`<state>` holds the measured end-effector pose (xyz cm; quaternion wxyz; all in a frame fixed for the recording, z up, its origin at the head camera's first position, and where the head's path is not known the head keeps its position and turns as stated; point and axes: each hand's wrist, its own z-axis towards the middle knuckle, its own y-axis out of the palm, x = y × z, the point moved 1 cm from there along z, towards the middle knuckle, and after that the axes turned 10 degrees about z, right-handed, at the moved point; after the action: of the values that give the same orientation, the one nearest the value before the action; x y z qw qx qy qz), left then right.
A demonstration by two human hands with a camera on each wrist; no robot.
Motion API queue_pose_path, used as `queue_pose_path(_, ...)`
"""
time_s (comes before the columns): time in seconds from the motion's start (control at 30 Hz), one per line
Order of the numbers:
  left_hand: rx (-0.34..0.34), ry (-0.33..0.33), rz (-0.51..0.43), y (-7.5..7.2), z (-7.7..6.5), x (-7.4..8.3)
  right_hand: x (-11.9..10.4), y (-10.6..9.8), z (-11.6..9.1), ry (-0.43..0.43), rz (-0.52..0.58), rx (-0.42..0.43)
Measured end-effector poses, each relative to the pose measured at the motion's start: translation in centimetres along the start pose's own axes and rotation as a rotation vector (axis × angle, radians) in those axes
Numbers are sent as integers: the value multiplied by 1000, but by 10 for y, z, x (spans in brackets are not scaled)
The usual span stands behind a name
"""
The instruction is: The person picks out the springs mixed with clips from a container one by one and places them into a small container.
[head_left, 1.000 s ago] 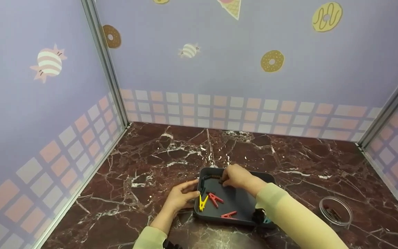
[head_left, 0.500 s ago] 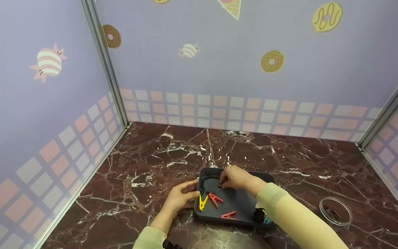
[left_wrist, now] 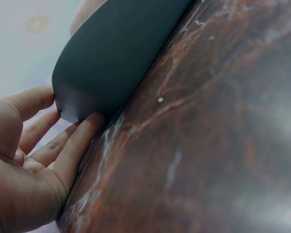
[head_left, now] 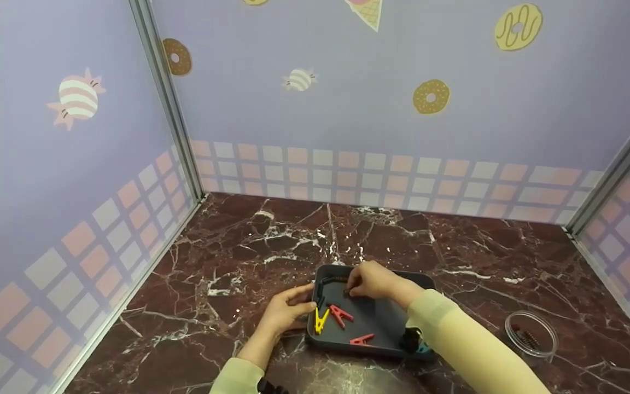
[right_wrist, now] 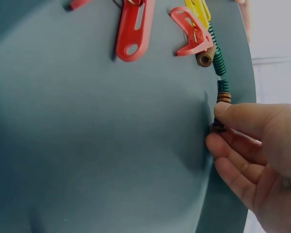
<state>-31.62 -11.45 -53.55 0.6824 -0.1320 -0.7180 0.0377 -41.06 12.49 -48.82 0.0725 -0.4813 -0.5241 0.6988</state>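
In the head view, a dark grey tray [head_left: 383,314] stands on the marbled table. My left hand [head_left: 285,312] touches its left end; in the left wrist view its fingers [left_wrist: 72,150] lie nearly straight against the outer corner. My right hand [head_left: 372,280] is inside the tray near the far wall. Between thumb and fingers it pinches a small dark spring [right_wrist: 217,127], mostly covered by the fingertips. Beside it, a brown spring [right_wrist: 224,97] and green springs [right_wrist: 218,60] line the wall. Red clips [head_left: 340,314] and a yellow clip [head_left: 321,320] lie in the left part.
Another red clip [head_left: 362,340] lies near the tray's front wall. A teal piece [head_left: 423,348] sits in the front right corner, partly hidden by the right wrist. To the right, a clear round dish [head_left: 550,353] holds dark springs [head_left: 527,336]. Patterned panels [head_left: 348,109] enclose the table.
My right hand has shifted slightly left and toward me inside the tray, with the small spring still pinched. My left hand and the tray have not visibly moved.
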Motion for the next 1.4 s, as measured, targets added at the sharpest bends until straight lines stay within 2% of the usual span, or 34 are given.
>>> queue_pose_path(0.33, -17, -28, -1, 0, -1, 2, 4, -10, -6, -45, 35, 11)
queue_pose_path(0.8, -21, -27, -29, 1, 0, 0, 2, -27, -20, -56, 231, 24)
queue_pose_path(1.17, -33, -31, -29, 1, 0, 0, 0, -43, -48, -44, 329, 79)
queue_pose_path(1.4, -33, -30, -38, 0, -2, 2, 3, -49, -70, -67, 398, 150)
